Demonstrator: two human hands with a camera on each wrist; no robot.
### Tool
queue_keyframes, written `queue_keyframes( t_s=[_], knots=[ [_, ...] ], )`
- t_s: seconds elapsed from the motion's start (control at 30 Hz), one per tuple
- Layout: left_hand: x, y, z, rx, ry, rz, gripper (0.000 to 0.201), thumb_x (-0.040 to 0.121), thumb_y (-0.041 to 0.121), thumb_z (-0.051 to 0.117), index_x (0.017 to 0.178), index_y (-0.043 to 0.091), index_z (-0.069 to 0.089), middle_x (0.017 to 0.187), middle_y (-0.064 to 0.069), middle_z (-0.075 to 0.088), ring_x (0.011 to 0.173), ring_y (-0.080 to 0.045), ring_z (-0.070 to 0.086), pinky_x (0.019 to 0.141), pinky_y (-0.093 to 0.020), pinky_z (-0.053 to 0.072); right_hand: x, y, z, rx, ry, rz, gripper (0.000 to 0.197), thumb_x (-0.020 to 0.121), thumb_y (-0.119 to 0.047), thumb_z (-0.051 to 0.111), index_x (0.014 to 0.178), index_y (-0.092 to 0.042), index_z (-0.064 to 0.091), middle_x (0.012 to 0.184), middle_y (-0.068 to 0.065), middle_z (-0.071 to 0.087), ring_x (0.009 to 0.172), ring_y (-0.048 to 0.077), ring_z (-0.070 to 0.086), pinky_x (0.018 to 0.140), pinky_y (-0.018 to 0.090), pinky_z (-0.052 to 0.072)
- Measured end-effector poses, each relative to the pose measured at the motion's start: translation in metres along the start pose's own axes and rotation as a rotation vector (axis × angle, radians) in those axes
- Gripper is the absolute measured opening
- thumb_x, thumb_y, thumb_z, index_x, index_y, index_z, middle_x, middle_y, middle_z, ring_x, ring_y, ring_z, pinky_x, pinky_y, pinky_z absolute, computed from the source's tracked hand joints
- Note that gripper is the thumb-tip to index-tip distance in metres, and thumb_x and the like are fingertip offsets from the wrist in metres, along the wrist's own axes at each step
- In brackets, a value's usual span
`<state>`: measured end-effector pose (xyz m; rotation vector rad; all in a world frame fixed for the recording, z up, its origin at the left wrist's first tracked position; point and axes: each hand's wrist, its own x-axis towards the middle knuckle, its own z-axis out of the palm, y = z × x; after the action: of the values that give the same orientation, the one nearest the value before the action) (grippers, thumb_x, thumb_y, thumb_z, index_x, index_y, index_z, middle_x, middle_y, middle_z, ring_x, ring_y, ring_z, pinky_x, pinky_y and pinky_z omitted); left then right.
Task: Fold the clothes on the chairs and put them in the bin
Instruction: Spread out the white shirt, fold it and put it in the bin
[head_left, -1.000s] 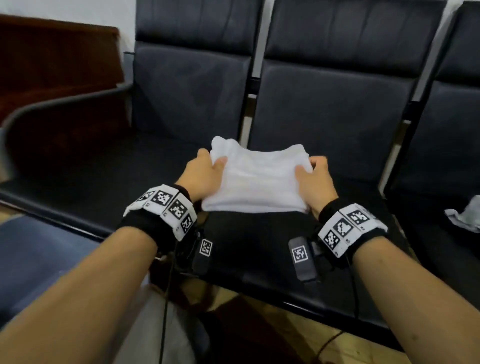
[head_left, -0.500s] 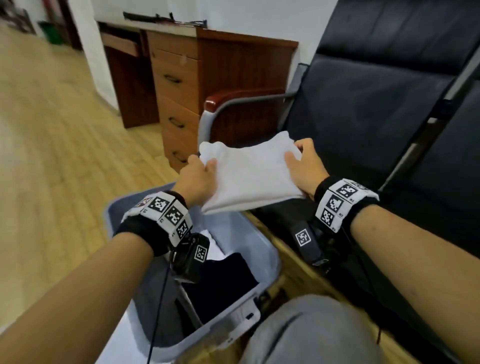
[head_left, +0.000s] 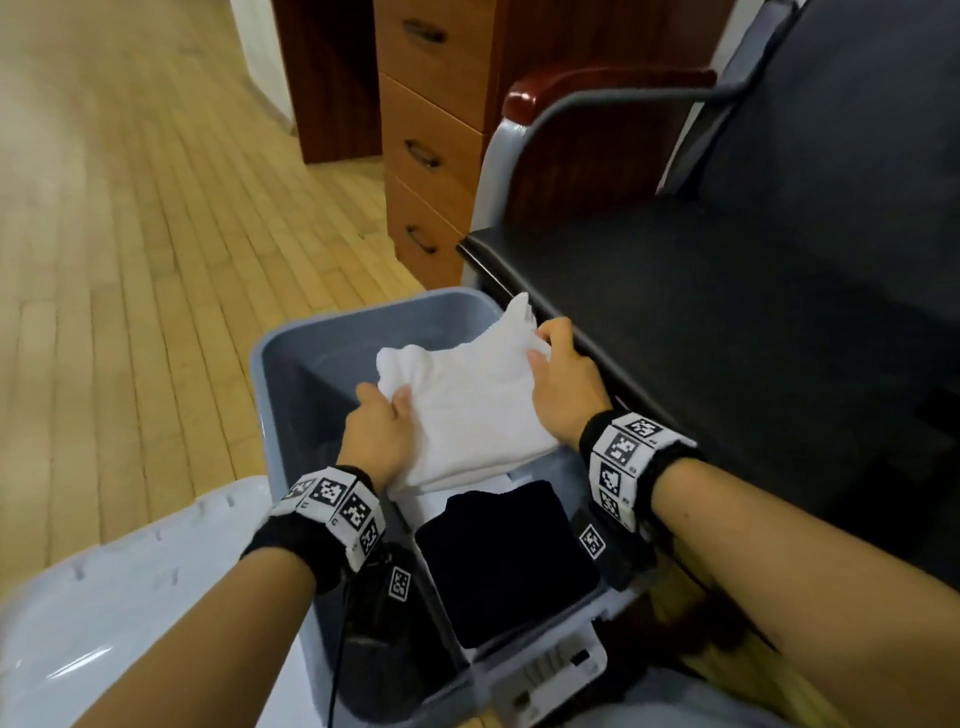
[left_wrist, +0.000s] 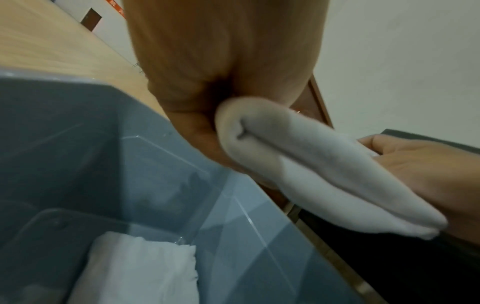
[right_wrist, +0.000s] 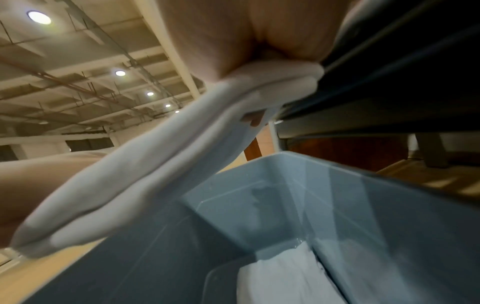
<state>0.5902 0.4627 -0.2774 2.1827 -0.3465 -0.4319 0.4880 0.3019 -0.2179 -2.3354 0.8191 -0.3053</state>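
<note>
Head view, frame centre: folded white garment (head_left: 478, 410) is gripped at opposite edges by left hand (head_left: 376, 436) and right hand (head_left: 563, 387), above grey bin (head_left: 291, 374).

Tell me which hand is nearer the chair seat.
Right. The right hand grips the white cloth beside the seat edge; the left hand grips its far side, over the bin.

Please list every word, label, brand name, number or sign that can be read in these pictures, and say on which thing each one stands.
No text can be read.
Wrist bands and: only black-and-white square code patterns; the tiny marks below them are too small to read.
Orange strip at the far wall: marks too blurred to read.
Folded white garment, grey bin, drawers: no print visible.
</note>
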Motion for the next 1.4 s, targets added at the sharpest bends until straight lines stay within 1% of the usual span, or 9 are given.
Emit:
queue_keyframes(
  t_s=[0.17, 0.4, 0.63, 0.8, 0.87, 1.1, 1.2, 1.27, 1.4],
  knots=[
    [0.044, -0.022, 0.016, -0.038, 0.078, -0.077, 0.032, 0.104, 0.034, 0.032, 0.112, 0.003, 0.033, 0.116, -0.029, 0.056, 0.102, -0.043, 0.055, 0.075, -0.036, 0.036, 0.045, 0.012, 0.045, -0.074, -0.020, -0.005, 0.026, 0.103, -0.020, 0.038, 0.129, -0.014, 0.038, 0.120, 0.015, 0.061, 0.101, 0.034, 0.060, 0.069, 0.030, 0.036],
    [0.105, -0.079, 0.064, -0.151, 0.050, -0.241, 0.026, 0.103, 0.038, 0.032, 0.102, 0.012, 0.029, 0.100, -0.013, 0.050, 0.096, -0.036, 0.053, 0.078, -0.033, 0.035, 0.118, 0.059, 0.128, -0.005, -0.108, 0.058, 0.019, 0.103, -0.017, 0.039, 0.122, -0.015, 0.040, 0.131, 0.008, 0.057, 0.107, 0.033, 0.057, 0.081, 0.037, 0.046],
    [0.118, -0.148, 0.123, -0.195, -0.013, -0.397, 0.025, 0.101, 0.024, 0.045, 0.111, 0.001, 0.043, 0.111, -0.025, 0.059, 0.104, -0.038, 0.057, 0.069, -0.029, 0.031, 0.128, 0.126, 0.203, -0.226, -0.259, 0.103, 0.025, 0.100, -0.015, 0.041, 0.124, -0.019, 0.037, 0.122, 0.014, 0.061, 0.095, 0.033, 0.059, 0.077, 0.036, 0.046],
    [0.126, -0.178, 0.143, -0.225, -0.013, -0.466, 0.035, 0.101, 0.021, 0.046, 0.128, -0.001, 0.042, 0.125, -0.019, 0.056, 0.114, -0.037, 0.054, 0.087, -0.028, 0.039, 0.130, 0.143, 0.219, -0.214, -0.285, 0.212, 0.027, 0.100, -0.013, 0.030, 0.124, -0.017, 0.042, 0.124, 0.020, 0.057, 0.101, 0.032, 0.057, 0.082, 0.035, 0.043],
    [0.128, -0.192, 0.151, -0.246, -0.041, -0.532, 0.038, 0.099, 0.024, 0.049, 0.129, 0.003, 0.042, 0.129, -0.021, 0.055, 0.115, -0.039, 0.055, 0.100, -0.041, 0.043, 0.130, 0.141, 0.219, -0.230, -0.276, 0.216, 0.034, 0.102, -0.015, 0.027, 0.135, -0.013, 0.037, 0.129, 0.021, 0.054, 0.112, 0.034, 0.056, 0.090, 0.037, 0.044],
    [0.130, -0.206, 0.148, 0.040, -0.073, -0.758, 0.072, 0.090, 0.034, 0.061, 0.139, -0.009, 0.032, 0.136, -0.027, 0.049, 0.123, -0.040, 0.051, 0.100, -0.039, 0.044, 0.123, 0.137, 0.216, -0.417, -0.307, 0.153, 0.044, 0.096, -0.008, 0.033, 0.140, -0.013, 0.025, 0.128, 0.019, 0.056, 0.111, 0.033, 0.058, 0.090, 0.039, 0.047],
    [0.129, -0.197, 0.138, 0.208, 0.000, -0.662, 0.075, 0.084, 0.030, 0.067, 0.143, 0.005, 0.028, 0.137, -0.025, 0.046, 0.127, -0.043, 0.044, 0.104, -0.046, 0.040, 0.120, 0.136, 0.216, -0.354, -0.280, 0.145, 0.044, 0.093, -0.006, 0.037, 0.136, -0.014, 0.034, 0.128, 0.014, 0.053, 0.114, 0.033, 0.054, 0.090, 0.037, 0.045],
    [0.134, -0.191, 0.135, 0.144, 0.096, -0.407, 0.041, 0.075, 0.013, 0.066, 0.113, 0.016, 0.050, 0.116, -0.020, 0.055, 0.111, -0.041, 0.053, 0.096, -0.043, 0.044, 0.121, 0.137, 0.218, -0.370, -0.257, 0.028, 0.043, 0.088, -0.005, 0.041, 0.129, -0.016, 0.045, 0.128, 0.008, 0.048, 0.119, 0.030, 0.048, 0.093, 0.036, 0.043],
    [0.137, -0.175, 0.148, 0.150, -0.133, -0.093, 0.029, 0.081, 0.016, 0.059, 0.108, 0.018, 0.067, 0.120, -0.009, 0.051, 0.114, -0.027, 0.048, 0.099, -0.025, 0.035, 0.128, 0.139, 0.235, -0.277, -0.670, -0.104, 0.048, 0.085, -0.006, 0.048, 0.128, -0.025, 0.056, 0.135, 0.002, 0.054, 0.128, 0.023, 0.047, 0.106, 0.032, 0.038]
  ],
)
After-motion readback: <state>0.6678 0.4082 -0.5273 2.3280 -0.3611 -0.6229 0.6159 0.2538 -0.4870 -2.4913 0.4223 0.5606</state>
